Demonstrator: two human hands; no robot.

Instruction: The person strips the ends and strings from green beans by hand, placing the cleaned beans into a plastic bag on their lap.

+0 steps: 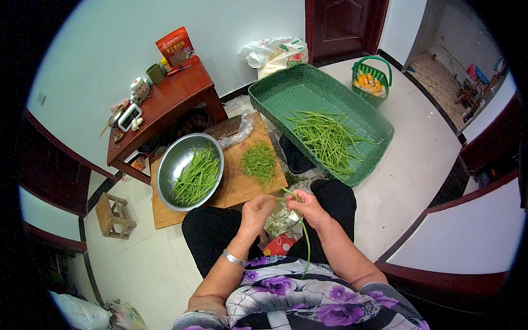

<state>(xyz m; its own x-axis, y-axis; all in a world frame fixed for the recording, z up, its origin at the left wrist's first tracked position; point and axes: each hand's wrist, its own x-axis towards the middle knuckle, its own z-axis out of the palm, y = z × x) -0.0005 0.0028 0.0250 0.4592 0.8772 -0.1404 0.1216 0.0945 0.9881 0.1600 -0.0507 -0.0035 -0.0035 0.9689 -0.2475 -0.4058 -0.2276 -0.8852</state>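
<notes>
A long green bean [307,242] is pinched in my right hand [311,210], its lower end hanging over my lap. Close beside it, my left hand [256,213] is curled closed; its fingertips are blurred, so anything between them cannot be made out. In front of me, a wooden board [234,190] carries a steel bowl [184,155] with many green beans [196,177] inside. Bean trimmings [258,163] lie heaped on the board to the bowl's right. Farther right, a large green woven tray [278,91] holds a pile of long green beans [327,140].
A reddish wooden table [179,91] at the back left bears a red packet [175,47] and jars. A small wooden stool [114,215] stands left. At the back right is a green basket [378,69] of yellow-orange pieces, and white bags [275,50] lean by the wall.
</notes>
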